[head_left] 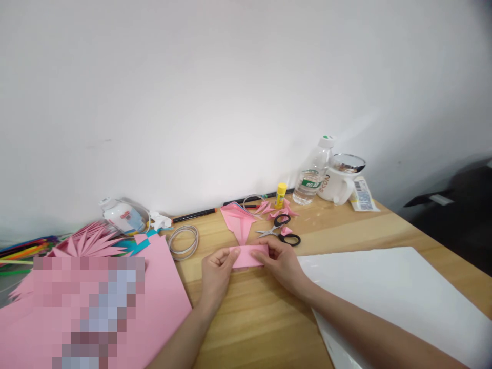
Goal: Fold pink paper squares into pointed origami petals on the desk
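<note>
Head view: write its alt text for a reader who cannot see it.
A person's left hand and right hand pinch a small pink paper rectangle over a wooden table. Beyond are scissors, a yellow glue stick, a water bottle and a white mug; a pink sheet lies left, a white sheet right.

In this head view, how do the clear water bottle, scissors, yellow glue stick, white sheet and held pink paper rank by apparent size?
Largest to smallest:
1. White sheet
2. Clear water bottle
3. Scissors and the pink paper in both hands: too alike to rank
4. Yellow glue stick
</note>
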The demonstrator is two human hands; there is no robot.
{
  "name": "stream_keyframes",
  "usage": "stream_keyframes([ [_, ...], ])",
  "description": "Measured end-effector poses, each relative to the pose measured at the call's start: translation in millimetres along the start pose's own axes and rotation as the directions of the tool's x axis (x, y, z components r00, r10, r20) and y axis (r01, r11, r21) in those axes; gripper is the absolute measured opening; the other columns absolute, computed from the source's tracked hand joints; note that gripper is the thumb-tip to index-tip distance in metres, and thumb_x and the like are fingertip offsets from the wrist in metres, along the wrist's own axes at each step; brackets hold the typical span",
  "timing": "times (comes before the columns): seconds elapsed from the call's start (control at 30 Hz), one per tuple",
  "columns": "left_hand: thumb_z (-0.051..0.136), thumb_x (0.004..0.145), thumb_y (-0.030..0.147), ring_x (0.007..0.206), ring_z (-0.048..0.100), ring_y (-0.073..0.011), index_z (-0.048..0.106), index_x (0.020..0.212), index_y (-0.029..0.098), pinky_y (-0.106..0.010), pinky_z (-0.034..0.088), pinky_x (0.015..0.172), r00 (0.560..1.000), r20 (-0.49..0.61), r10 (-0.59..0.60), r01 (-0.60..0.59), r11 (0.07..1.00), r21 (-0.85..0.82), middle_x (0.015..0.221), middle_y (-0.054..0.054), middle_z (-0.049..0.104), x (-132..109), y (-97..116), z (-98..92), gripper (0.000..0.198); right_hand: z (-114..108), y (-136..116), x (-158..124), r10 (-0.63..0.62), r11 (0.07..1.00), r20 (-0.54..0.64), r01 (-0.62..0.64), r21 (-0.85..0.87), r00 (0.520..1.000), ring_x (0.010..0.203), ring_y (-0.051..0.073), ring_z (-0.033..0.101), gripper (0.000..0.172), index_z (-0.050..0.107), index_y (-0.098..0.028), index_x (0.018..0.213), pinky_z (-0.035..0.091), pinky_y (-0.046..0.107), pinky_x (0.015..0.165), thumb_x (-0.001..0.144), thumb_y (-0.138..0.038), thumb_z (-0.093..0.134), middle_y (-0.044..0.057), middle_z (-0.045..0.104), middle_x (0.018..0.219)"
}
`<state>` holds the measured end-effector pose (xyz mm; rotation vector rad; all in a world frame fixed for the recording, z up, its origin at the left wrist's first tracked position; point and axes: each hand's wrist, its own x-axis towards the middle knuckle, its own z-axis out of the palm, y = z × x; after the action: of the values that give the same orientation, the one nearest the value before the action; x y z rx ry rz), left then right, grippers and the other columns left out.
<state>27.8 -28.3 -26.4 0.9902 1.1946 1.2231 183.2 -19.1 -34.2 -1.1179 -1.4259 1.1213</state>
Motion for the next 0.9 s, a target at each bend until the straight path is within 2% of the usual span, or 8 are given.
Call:
stream_keyframes([
  [0.37,0.067,0.065,0.037,0.055,0.061,-0.0152,0.071,0.079,0.013,-0.023,0.048,0.050,1.000,-0.013,0.004,-0.004,1.000,0.018,0.065,-0.005,0.071,-0.5,1.2,0.4,0.029,0.8,-3.1,-0.5,0.039,0.998,0.012,-0.040,0.052,0.999,0.064,0.015,0.054,0.022,0.064,-0.018,0.082,0.043,0.024,0.054,0.071,-0.036,0.061,0.003,0.061,0.076],
  [0.9,0.066,0.066,0.036,0.055,0.060,-0.0145,0.071,0.077,0.012,-0.022,0.045,0.051,0.999,-0.027,0.026,-0.024,0.997,0.080,0.063,-0.004,0.070,0.4,-0.1,-1.0,0.027,1.1,-1.8,-0.3,0.041,0.996,0.030,-0.044,0.081,0.999,0.061,0.014,0.052,0.023,0.063,-0.016,0.082,0.044,0.024,0.053,0.071,-0.036,0.062,0.003,0.059,0.076],
])
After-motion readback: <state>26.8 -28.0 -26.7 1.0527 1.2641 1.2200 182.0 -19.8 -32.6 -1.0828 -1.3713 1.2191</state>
